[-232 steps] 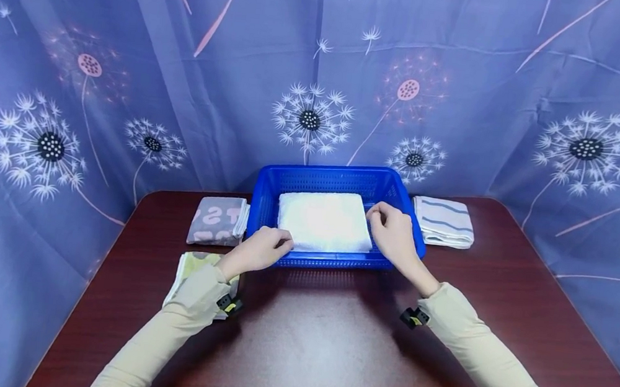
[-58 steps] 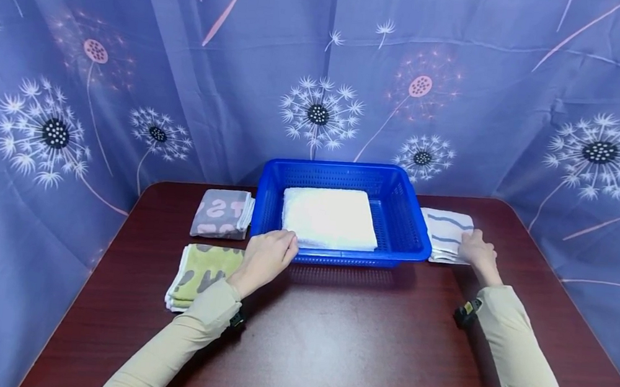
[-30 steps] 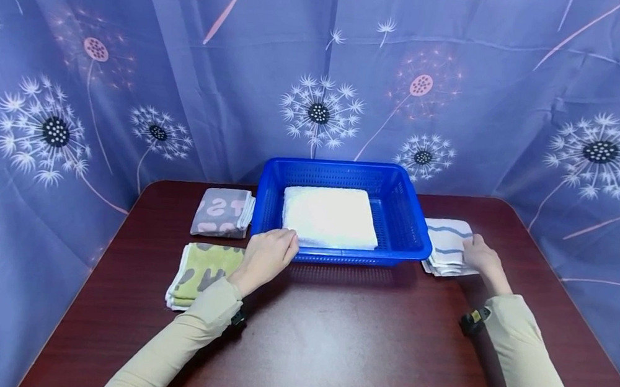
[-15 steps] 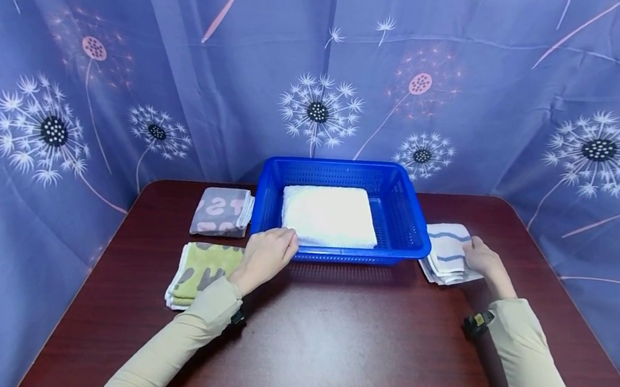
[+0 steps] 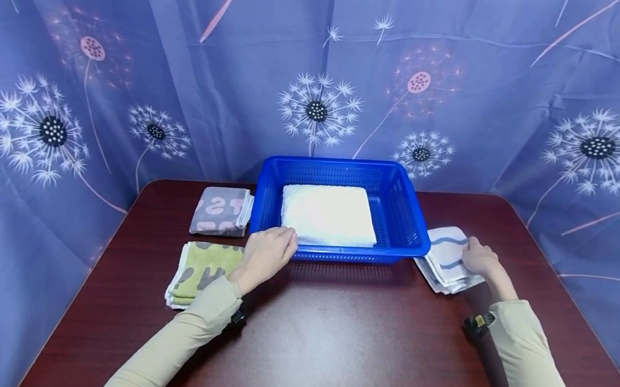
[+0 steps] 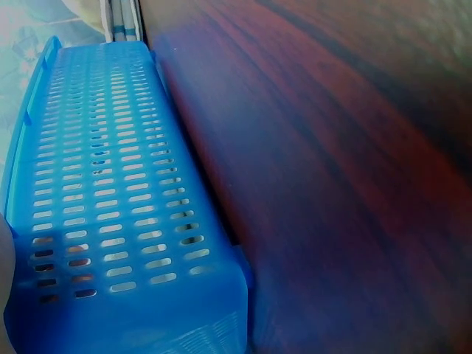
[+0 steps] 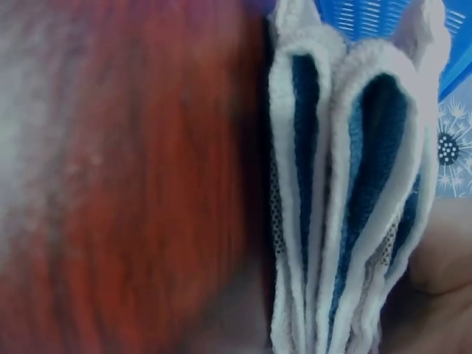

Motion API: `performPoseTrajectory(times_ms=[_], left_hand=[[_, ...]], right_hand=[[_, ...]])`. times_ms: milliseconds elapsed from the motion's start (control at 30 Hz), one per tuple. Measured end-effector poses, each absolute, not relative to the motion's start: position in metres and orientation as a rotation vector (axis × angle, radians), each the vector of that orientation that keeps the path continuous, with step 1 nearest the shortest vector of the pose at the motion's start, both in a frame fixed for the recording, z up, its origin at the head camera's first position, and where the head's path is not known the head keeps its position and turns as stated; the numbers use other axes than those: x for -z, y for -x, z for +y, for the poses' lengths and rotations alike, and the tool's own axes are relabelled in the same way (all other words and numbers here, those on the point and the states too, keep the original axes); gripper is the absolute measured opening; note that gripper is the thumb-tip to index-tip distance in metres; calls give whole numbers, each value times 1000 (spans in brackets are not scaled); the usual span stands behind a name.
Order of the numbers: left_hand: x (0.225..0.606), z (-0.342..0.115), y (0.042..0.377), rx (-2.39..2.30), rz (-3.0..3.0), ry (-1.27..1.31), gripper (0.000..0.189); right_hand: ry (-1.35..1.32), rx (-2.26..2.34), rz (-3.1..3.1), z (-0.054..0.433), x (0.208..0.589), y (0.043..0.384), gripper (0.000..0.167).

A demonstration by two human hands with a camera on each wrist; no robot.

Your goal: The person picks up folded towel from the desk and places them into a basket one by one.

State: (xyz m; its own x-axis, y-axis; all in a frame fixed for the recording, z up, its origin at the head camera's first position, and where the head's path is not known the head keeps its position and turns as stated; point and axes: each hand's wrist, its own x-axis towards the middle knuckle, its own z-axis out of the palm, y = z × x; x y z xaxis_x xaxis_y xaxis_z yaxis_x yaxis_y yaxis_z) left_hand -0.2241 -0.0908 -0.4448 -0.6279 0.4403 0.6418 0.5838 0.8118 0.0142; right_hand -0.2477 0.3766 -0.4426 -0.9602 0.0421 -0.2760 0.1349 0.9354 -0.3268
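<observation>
A blue plastic basket (image 5: 405,218) stands at the back of the table, with a folded white towel (image 5: 330,214) lying in it. My left hand (image 5: 267,255) curls over the basket's near rim at its left end; the basket's slotted wall (image 6: 122,177) fills much of the left wrist view. To the right of the basket, my right hand (image 5: 481,260) pinches the right edge of a folded white towel with grey-blue stripes (image 5: 447,253). That towel lies turned at an angle, its far-left part close against the basket. Its stacked folds (image 7: 346,184) show blue inside in the right wrist view.
Left of the basket lies a folded grey towel with pink letters (image 5: 221,211). Nearer, a folded yellow-green towel with grey shapes (image 5: 204,273) lies partly behind the left forearm. A blue dandelion-print curtain (image 5: 230,86) hangs behind the dark red table (image 5: 324,338).
My right hand has left the basket, gripped the striped towel and drawn it nearer, turning it. The left hand has taken hold of the near rim and stays there.
</observation>
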Motion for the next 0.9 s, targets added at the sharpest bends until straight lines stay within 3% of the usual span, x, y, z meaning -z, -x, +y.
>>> performPoseTrajectory(times_ms=[500, 900], left_hand=[[446, -91, 224, 281, -2337, 752, 33], [445, -92, 225, 276, -2304, 759, 33]], right_hand=[[50, 572, 2939, 381, 454, 241, 28], [155, 640, 2958, 389, 462, 235, 36]])
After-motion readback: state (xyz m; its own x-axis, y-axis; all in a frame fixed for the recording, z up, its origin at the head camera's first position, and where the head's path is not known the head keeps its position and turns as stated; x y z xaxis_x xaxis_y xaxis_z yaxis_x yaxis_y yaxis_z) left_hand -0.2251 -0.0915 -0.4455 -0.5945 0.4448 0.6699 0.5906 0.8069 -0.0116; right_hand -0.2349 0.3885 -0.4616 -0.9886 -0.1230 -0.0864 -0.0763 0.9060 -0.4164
